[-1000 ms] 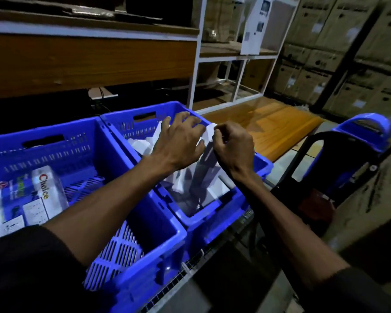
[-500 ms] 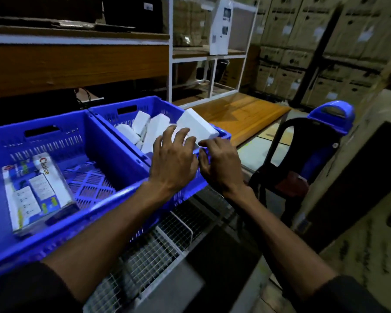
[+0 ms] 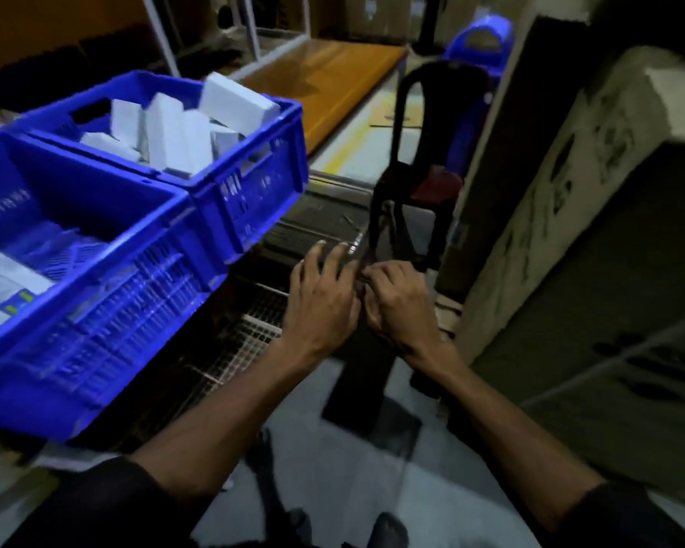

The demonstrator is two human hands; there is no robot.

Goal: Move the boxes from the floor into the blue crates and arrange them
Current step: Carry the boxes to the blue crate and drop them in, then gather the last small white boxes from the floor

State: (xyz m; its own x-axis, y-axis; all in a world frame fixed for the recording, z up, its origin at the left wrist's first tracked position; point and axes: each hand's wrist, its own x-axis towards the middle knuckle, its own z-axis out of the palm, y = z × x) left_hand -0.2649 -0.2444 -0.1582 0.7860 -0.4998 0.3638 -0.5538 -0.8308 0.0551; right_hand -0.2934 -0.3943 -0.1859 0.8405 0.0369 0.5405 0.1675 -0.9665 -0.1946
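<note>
Left hand (image 3: pixel 321 300) fingers spread, empty, right hand (image 3: pixel 398 300) loosely curled, empty, side by side over wire rack (image 3: pixel 250 330), white boxes (image 3: pixel 182 128) heaped in far blue crate (image 3: pixel 250 191), printed boxes (image 3: pixel 1 282) in near blue crate (image 3: pixel 107 302), labels blurred, unreadable

Two blue crates (image 3: pixel 230 199) stand side by side at the left of the frame. The farther one, at upper left, holds about seven white boxes (image 3: pixel 236 100), some overlapping so the count is not sure. The nearer crate, at far left, shows two or three printed boxes (image 3: pixel 5 278), cut off by the frame edge. Two hands (image 3: pixel 325 302) meet at the centre. One dark chair (image 3: pixel 424 168) stands at upper right, one blue chair (image 3: pixel 479 37) behind it.
</note>
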